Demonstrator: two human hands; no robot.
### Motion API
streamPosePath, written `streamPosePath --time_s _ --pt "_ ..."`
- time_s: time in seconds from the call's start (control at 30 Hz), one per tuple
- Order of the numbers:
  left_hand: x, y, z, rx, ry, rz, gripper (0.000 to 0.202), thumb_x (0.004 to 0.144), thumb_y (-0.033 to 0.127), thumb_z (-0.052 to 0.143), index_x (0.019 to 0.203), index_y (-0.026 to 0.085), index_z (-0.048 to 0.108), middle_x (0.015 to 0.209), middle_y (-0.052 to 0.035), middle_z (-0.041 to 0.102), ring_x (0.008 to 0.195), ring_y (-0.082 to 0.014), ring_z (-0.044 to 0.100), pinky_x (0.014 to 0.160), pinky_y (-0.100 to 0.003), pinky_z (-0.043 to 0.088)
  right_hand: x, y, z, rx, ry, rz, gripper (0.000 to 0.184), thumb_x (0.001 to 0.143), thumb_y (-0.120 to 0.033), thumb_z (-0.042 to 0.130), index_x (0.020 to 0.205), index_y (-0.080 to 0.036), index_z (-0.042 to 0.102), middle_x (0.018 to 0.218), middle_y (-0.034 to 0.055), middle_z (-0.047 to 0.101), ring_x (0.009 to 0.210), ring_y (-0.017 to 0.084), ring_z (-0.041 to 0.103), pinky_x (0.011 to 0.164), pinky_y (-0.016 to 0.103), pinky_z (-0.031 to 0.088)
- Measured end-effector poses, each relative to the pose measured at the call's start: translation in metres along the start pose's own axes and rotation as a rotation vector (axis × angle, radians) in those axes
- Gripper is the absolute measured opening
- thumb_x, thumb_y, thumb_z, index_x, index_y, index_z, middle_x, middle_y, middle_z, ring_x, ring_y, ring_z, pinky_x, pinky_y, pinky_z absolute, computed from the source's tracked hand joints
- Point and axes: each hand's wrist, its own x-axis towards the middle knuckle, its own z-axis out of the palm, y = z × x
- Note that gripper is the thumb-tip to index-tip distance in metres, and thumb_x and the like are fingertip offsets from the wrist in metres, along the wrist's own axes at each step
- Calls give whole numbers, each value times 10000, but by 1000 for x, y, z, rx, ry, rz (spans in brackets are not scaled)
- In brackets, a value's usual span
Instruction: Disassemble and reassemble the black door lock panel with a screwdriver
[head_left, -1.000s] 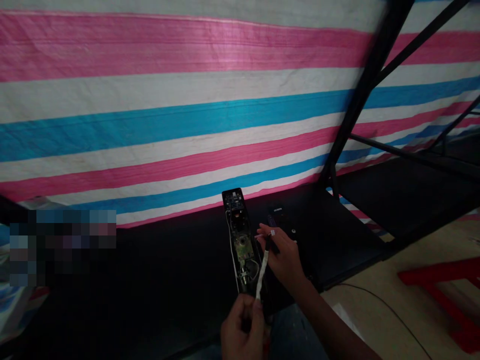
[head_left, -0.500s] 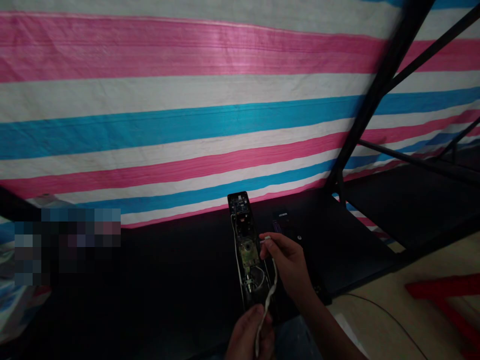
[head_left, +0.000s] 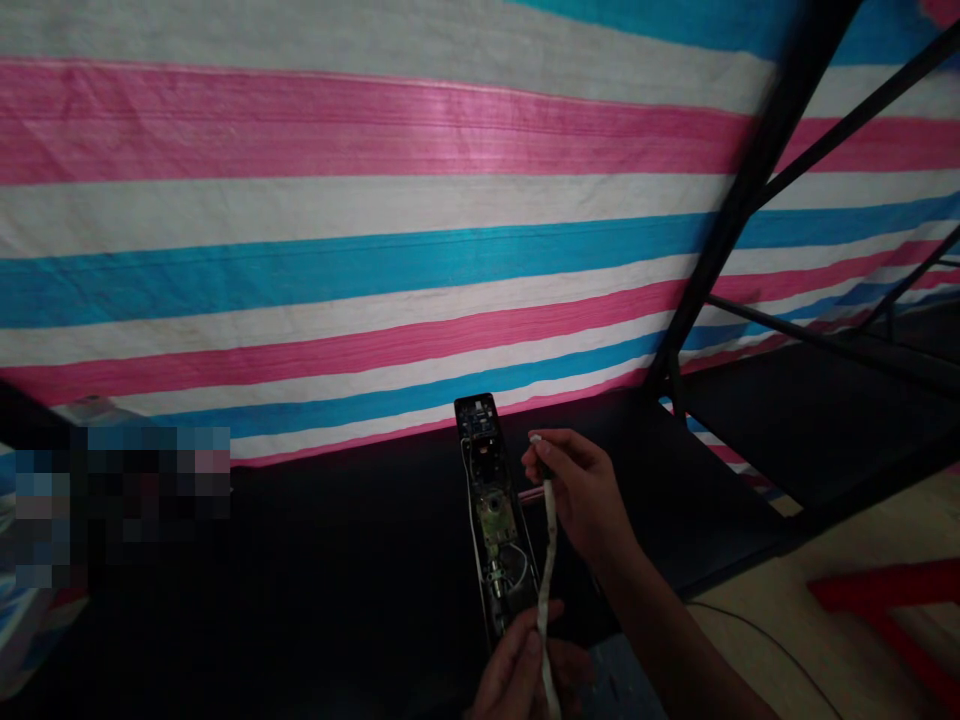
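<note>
Low in the middle of the frame, a long black casing [head_left: 493, 500] lies open on the dark tabletop [head_left: 337, 560], its inner parts bare and a circuit board [head_left: 474, 415] at its top end. As far as shows, the uncovering is done and parts sit inside, but the white cable [head_left: 550, 540] just right of it is judged unconnected at its upper end: its small white connector [head_left: 535, 439] is in mid-air, seated in nothing visible. Covering the casing also seems undone. The right hand [head_left: 589, 490] pinches this end between thumb and bent fingers; the left hand [head_left: 517, 670], at bottom centre, is partly closed about the cable lower down, how firmly I cannot tell. The casing's long axis runs steeply up the frame, top leaning left; the cable runs nearly upright beside it, connector end uppermost, its lower end out of sight.
</note>
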Motion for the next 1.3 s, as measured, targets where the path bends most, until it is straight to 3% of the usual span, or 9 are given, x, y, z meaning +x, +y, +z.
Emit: streamPosePath --time_s 0.13,0.23,0.33,0.4,0.47,0.53,0.63,0.93,1.3 --pt "13 12 -12 488 176 344 520 885 617 590 1191 213 705 1199 -132 728 1122 -290 672 999 -421 522 63 5 5 -502 -55 -264 196 838 -342 680 905 -173 752 735 18 728 660 149 650 643 263 493" --pt "25 9 -27 868 374 590 357 935 474 539 1097 229 743 1309 -123 677 1331 -355 527 1120 -571 406 100 24 12 -1095 -360 -242 215 903 -234 559 952 -171 759 838 32 759 754 141 679 691 234 472" --pt "33 -7 -34 1099 516 736 324 962 338 514 1205 254 710 1570 -96 448 1496 -366 299 1175 -623 302 116 49 16 -1290 -487 -200 150 812 -131 633 871 -159 768 812 44 762 759 152 679 681 225 435" --pt "35 -20 -36 1131 532 713 427 989 293 479 1405 251 567 1676 -103 234 1511 -351 283 1167 -589 342 120 60 16 -1356 -506 -187 150 801 -118 637 861 -160 767 823 54 763 784 163 679 687 228 421" --pt "35 -30 -38 1149 489 666 525 1012 276 445 1532 236 393 1700 -127 129 1509 -335 299 1157 -551 382 121 65 14 -1426 -515 -182 179 842 -138 602 909 -162 767 889 75 767 846 177 683 718 236 419" --pt "34 -35 -41 1199 426 638 554 1021 268 429 1565 244 325 1697 -129 149 1506 -326 311 1156 -536 394 122 65 11 -1491 -527 -178 210 881 -153 563 947 -156 763 946 100 765 907 193 683 755 248 423" --pt "35 -37 -46 1275 379 626 541 1014 271 446 1549 280 365 1690 -115 191 1475 -331 375 1134 -533 423 119 65 10 -1570 -590 -167 204 901 -168 559 926 -155 761 950 104 758 930 199 683 784 248 435" --pt "33 -37 -43 1291 415 648 543 1001 303 473 1529 212 385 1650 -160 291 1423 -335 449 1085 -525 467 96 68 12 -1748 -616 -149 268 990 -190 453 1074 -131 702 1181 158 618 938 212 683 833 290 510" --pt "26 -31 -32 1316 429 671 560 976 244 491 1524 210 381 1641 -167 302 1356 -327 508 1044 -509 495 83 76 12 -1804 -574 -190 248 1017 -186 402 1106 -139 628 1205 140 562 896 199 673 822 303 532"
